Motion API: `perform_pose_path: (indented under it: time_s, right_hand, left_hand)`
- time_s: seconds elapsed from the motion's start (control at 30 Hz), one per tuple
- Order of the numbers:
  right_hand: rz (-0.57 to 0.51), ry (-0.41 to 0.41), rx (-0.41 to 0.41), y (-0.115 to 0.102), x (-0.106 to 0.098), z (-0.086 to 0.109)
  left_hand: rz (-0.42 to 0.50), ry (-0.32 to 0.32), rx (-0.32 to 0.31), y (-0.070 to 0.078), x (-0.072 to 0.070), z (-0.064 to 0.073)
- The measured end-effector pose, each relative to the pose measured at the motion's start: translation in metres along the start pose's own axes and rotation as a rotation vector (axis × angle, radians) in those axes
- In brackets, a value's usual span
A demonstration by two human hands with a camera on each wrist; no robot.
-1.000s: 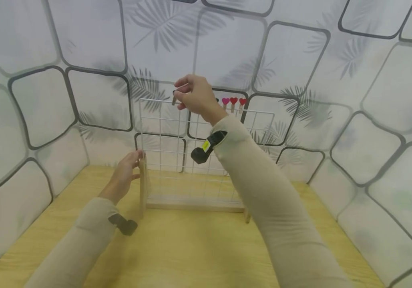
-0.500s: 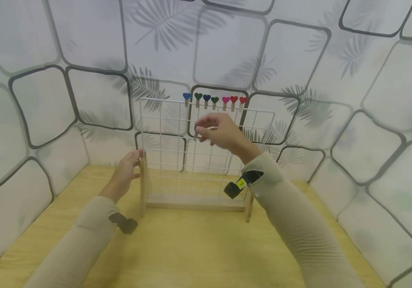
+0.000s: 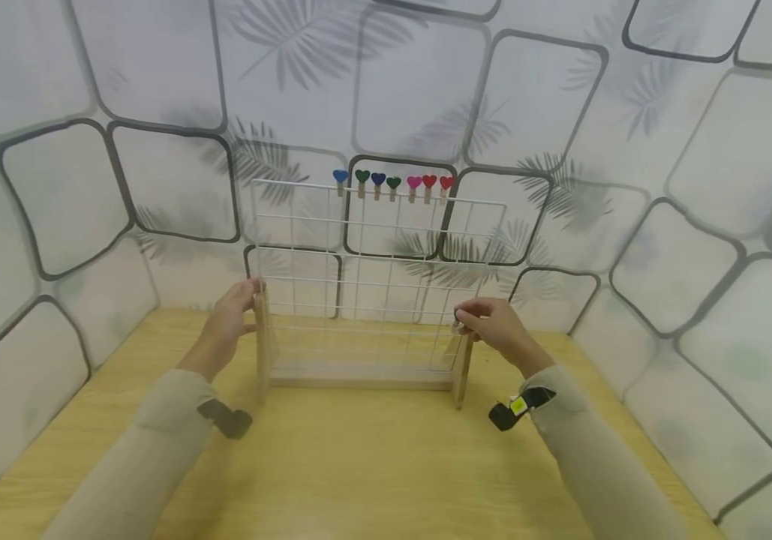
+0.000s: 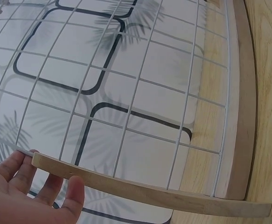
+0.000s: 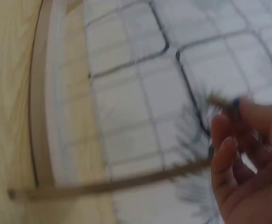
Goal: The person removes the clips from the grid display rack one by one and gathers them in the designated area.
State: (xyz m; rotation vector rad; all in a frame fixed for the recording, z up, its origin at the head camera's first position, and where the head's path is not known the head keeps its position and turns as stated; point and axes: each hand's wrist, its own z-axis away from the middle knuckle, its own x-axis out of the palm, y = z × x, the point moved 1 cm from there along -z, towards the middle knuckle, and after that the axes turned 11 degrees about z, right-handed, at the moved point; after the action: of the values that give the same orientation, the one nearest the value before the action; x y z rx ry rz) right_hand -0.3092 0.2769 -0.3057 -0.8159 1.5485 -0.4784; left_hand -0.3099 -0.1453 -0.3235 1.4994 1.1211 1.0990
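A white wire grid rack (image 3: 375, 285) stands upright on a wooden base and side posts. My left hand (image 3: 223, 322) holds the left wooden post (image 4: 112, 184) near its top, fingers and thumb on either side of it in the left wrist view. At the grid's lower right, by the right post (image 3: 463, 371), my right hand (image 3: 497, 326) pinches a small wooden clothespin (image 5: 218, 101). A bit of blue shows on it in the blurred right wrist view; its top is mostly hidden by fingers. Several heart-topped clothespins (image 3: 394, 186) sit along the top wire, coloured blue, green, pink and red.
The rack stands on a light wooden table (image 3: 358, 465). Behind and on both sides hangs a white patterned backdrop (image 3: 419, 82) with grey leaves and dark rounded outlines.
My right hand has come down and to the right, from the top wire's left part to the grid's lower right, carrying the clothespin. The left hand has stayed on the post.
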Motion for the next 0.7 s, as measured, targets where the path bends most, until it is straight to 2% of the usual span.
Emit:
perform_pose_path:
  time_s: [0.2,0.47,0.7]
  right_hand:
    - [0.014,-0.008,0.03,0.051,-0.011,0.021]
    - [-0.013,-0.024,0.143,0.118,-0.018,0.037]
    - [0.017,-0.014,0.267,0.156,-0.02,0.054]
  left_hand:
    - [-0.007,-0.008,0.005,0.0,-0.001,0.0]
    - [-0.01,-0.013,0.014,0.0,-0.001,0.0]
    - [-0.006,-0.009,0.01,-0.001,-0.002,0.0]
